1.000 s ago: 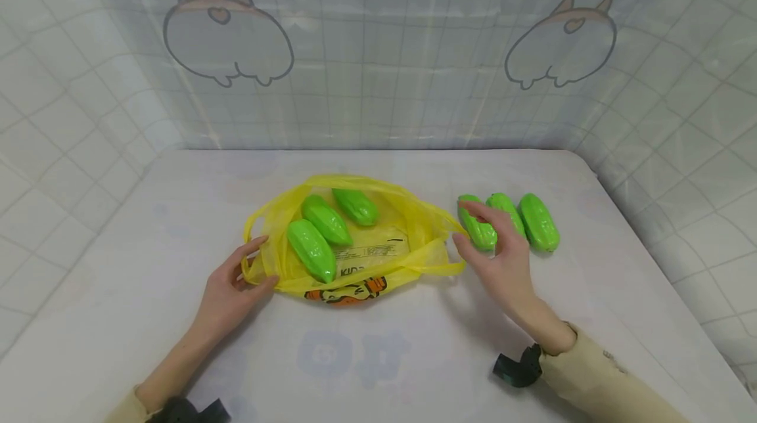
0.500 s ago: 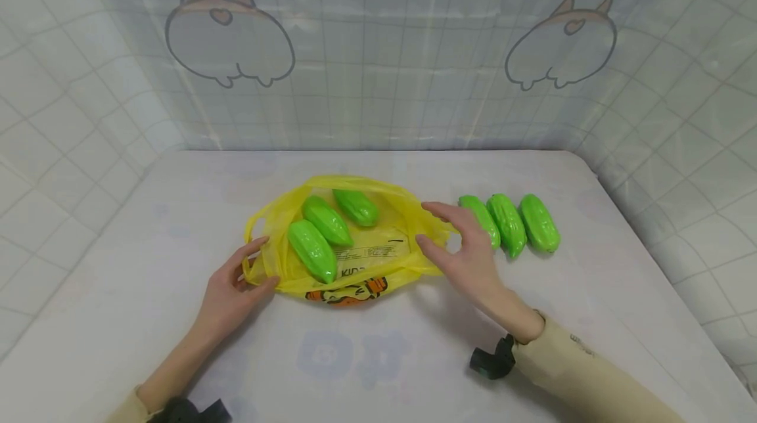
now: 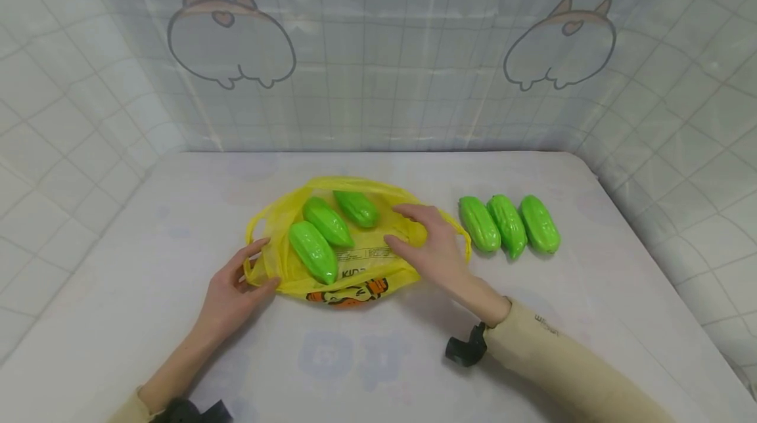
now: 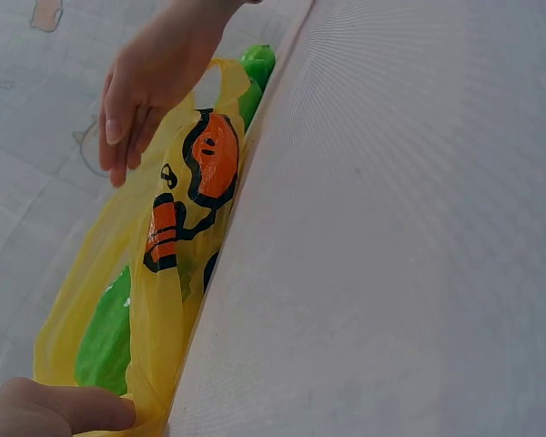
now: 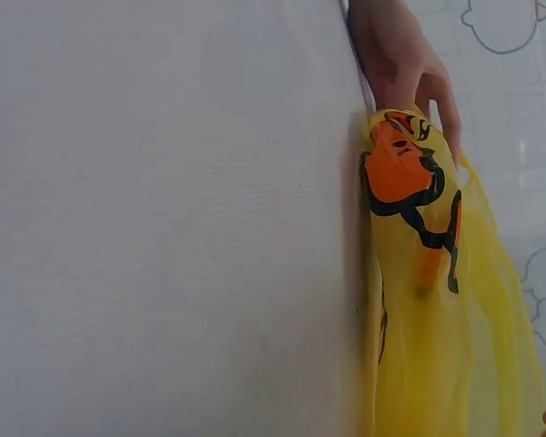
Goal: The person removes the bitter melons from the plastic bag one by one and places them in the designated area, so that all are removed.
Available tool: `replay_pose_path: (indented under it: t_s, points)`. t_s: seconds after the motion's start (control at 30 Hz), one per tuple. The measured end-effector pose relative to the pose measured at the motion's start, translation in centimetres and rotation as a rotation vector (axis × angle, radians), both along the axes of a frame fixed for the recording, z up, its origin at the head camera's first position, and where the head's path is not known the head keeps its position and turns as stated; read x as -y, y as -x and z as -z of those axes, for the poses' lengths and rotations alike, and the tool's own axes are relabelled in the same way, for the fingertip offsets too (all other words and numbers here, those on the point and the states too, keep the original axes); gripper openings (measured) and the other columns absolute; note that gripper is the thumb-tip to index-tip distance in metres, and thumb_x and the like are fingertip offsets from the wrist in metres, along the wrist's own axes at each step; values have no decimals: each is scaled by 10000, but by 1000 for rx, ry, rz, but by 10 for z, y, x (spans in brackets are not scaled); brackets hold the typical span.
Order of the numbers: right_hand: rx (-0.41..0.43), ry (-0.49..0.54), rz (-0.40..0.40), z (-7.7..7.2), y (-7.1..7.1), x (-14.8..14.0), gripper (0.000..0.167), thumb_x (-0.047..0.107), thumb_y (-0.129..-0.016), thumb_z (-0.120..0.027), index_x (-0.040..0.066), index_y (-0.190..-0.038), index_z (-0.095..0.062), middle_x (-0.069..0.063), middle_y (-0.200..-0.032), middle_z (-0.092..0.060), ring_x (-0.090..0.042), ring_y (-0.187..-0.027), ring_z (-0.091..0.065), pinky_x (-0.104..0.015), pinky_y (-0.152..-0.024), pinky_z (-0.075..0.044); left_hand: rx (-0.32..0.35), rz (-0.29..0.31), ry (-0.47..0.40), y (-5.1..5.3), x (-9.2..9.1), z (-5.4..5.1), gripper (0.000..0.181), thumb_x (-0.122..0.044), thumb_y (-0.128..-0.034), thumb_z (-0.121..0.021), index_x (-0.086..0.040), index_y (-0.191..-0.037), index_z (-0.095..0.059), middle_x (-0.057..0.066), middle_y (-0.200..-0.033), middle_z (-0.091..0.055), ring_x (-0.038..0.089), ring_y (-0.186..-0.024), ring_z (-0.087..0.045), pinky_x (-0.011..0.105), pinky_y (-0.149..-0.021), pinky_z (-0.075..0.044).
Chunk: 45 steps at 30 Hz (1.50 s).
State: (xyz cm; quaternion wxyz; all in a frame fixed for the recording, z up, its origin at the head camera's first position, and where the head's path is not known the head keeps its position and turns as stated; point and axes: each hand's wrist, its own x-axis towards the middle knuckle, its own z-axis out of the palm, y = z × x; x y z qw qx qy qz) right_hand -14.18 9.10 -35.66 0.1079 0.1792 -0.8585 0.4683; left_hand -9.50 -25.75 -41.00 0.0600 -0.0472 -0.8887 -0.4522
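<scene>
A yellow plastic bag (image 3: 434, 245) lies on the table with its mouth spread. Three shiny green, cucumber-like pieces sit inside: a front one (image 3: 313, 253), a middle one (image 3: 328, 221) and a back one (image 3: 357, 209). My left hand (image 3: 233, 285) holds the bag's left end at its rim and handle, with the thumb (image 4: 100, 409) over the rim. Above the right part of the bag's mouth, my right hand (image 3: 434, 249) hovers with fingers and thumb apart, holding nothing. Whether its fingertips touch the plastic I cannot tell.
Three more green pieces lie side by side at the right: a near one (image 3: 480, 224), a middle one (image 3: 507, 226) and an outer one (image 3: 539, 224). Behind the white table (image 3: 331, 370) hangs a tile-patterned curtain (image 3: 390, 68) with animal drawings.
My right hand has moved left from the bag's right handle, beside the loose green pieces, to above the bag's mouth. My left hand and the green pieces have stayed put.
</scene>
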Motion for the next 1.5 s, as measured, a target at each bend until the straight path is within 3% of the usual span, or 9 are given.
replay_pose_path:
  t_s: [0.3,0.47,0.93,1.5]
  points:
    - [57,-27,-33,8,11,14,518,264,-856,-770,96,-1324,-625,-91,-1326,-627,-281,-1246,-548,-502,-1052,-446,6,-1,6,0,0,-1,695,-161,-874,-776,-228,-1490,-462,139,-1546,-419,326,-1261,-513,10,-830,-398]
    - [51,-52,-22,13,17,19,525,266,-846,-779,97,-1320,-631,-77,-1328,-638,-276,-1248,-549,-467,-1054,-443,3,-7,18,0,0,-1,698,-160,-869,-781,-226,-1488,-465,145,-1537,-430,318,-1243,-525,16,-820,-407]
    - [135,-47,16,24,31,32,569,277,-838,-783,110,-1353,-605,-75,-1369,-606,-272,-1280,-524,-464,-1064,-437,12,-6,6,0,0,-1,696,-156,-872,-777,-224,-1489,-463,141,-1544,-422,327,-1258,-526,14,-821,-412]
    - [90,-59,50,40,45,42,571,266,-820,-783,57,-1326,-620,-126,-1350,-619,-297,-1239,-544,-451,-1038,-458,-12,-4,7,0,-1,-1,691,-143,-867,-781,-212,-1481,-473,134,-1524,-447,303,-1229,-533,19,-822,-422]
